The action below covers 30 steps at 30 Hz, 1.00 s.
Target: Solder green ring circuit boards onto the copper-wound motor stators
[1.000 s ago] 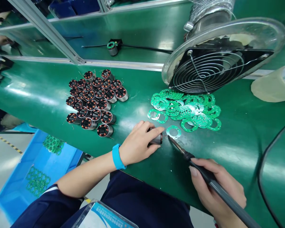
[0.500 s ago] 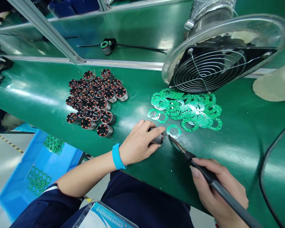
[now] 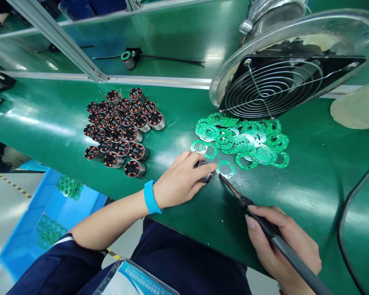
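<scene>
My left hand, with a blue wristband, is wrapped round a metal motor stator lying on its side on the green table. Much of that stator is hidden by the fingers. My right hand grips a soldering iron. The iron's tip is at the lower left edge of a single green ring-shaped circuit board, just right of the stator. Behind it lies a heap of similar ring boards. Several upright stators with copper windings stand in a group at the left.
A round fan hood with a wire grille stands behind the ring boards. A black cable curves at the right. At the lower left, a blue bin holds more boards. A pale cylinder stands at the right edge.
My left hand has turned slightly, and the stator in it is tilted differently. My right hand and the iron have barely moved. The view has shifted a little.
</scene>
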Tool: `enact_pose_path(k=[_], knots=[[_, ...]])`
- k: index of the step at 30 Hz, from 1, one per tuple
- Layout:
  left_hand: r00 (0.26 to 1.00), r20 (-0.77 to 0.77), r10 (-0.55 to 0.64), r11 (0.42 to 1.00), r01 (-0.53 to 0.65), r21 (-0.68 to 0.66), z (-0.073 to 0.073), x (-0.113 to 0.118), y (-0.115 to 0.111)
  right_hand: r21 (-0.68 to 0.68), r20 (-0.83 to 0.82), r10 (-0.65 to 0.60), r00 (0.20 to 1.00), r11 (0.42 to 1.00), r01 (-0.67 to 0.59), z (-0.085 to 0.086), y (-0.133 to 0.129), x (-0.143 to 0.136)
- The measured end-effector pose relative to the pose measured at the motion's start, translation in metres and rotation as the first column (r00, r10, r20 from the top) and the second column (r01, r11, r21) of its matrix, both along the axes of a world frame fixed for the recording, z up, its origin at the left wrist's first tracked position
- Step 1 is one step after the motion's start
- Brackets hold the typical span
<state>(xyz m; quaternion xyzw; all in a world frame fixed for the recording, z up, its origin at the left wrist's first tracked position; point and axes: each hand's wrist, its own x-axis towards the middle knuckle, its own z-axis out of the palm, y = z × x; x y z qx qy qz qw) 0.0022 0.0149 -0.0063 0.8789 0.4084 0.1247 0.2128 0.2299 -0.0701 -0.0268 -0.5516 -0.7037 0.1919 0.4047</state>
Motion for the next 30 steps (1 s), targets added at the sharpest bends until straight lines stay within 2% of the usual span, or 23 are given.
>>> enact_pose_path(k=[4, 7, 10, 14, 18, 20, 22, 25, 27, 30], knots=[[1.000, -0.022, -0.011, 1.000, 0.011, -0.007, 0.001, 0.000, 0.002, 0.008, -0.065, 0.001, 0.998, 1.000, -0.001, -0.004, -0.003, 0.006], [1.000, -0.025, -0.010, 1.000, 0.010, -0.005, 0.001, 0.000, 0.002, -0.018, -0.043, -0.012, 0.999, 1.000, 0.011, -0.004, 0.000, 0.006], [1.000, -0.013, -0.011, 1.000, 0.011, 0.008, 0.002, 0.000, 0.003, -0.057, 0.100, 0.052, 0.994, 0.997, -0.046, 0.001, 0.011, -0.002], [1.000, -0.022, -0.007, 1.000, 0.007, 0.001, 0.002, 0.001, 0.003, 0.013, 0.337, 0.101, 0.936, 0.994, -0.112, 0.002, 0.029, -0.014], [1.000, -0.027, -0.002, 1.000, 0.001, -0.010, 0.002, 0.001, 0.003, 0.053, 0.409, 0.102, 0.907, 0.989, -0.135, -0.001, 0.036, -0.019], [1.000, -0.020, 0.006, 1.000, -0.007, -0.029, 0.002, 0.001, 0.004, 0.042, 0.385, 0.083, 0.919, 0.993, -0.107, 0.001, 0.035, -0.019], [1.000, 0.003, 0.030, 0.997, -0.030, -0.071, 0.003, 0.001, 0.004, 0.001, 0.320, 0.024, 0.947, 1.000, -0.026, 0.004, 0.032, -0.019], [0.990, 0.099, 0.102, 0.977, -0.081, -0.200, 0.007, 0.003, 0.002, -0.118, 0.209, -0.082, 0.974, 0.987, 0.109, 0.008, 0.028, -0.021], [0.973, 0.177, 0.147, 0.943, -0.083, -0.323, 0.011, 0.004, 0.000, -0.192, 0.121, -0.138, 0.983, 0.968, 0.159, 0.009, 0.026, -0.026], [0.946, 0.280, 0.166, 0.871, -0.008, -0.492, 0.017, 0.007, -0.004, -0.229, -0.037, -0.267, 0.963, 0.940, 0.252, 0.009, 0.026, -0.033]])
